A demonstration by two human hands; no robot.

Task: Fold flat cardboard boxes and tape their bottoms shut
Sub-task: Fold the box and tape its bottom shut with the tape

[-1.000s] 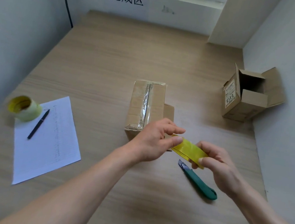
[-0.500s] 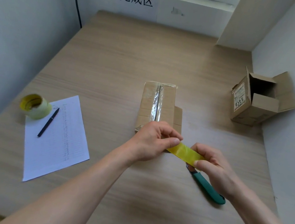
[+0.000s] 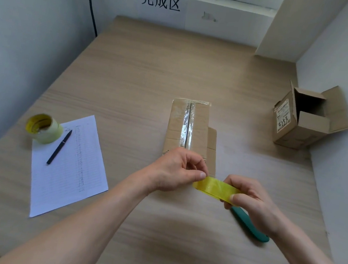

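Note:
A small cardboard box (image 3: 199,121) lies bottom up in the middle of the wooden table, with clear tape running along its centre seam. Just in front of it I hold a strip of yellow tape (image 3: 216,187) stretched between both hands. My left hand (image 3: 178,170) pinches the strip's left end near the box's near edge. My right hand (image 3: 249,199) pinches its right end. A roll of yellow tape (image 3: 44,128) stands far left on the table.
A green box cutter (image 3: 251,226) lies under my right wrist. A sheet of paper (image 3: 69,164) with a black pen (image 3: 59,147) lies at left. Another brown box (image 3: 304,118) with open flaps sits by the right wall. Walls close in left, right and back.
Both hands with the tape strip have stayed in front of the box, the strip tilting flatter. The view has shifted so the table's objects appear further right.

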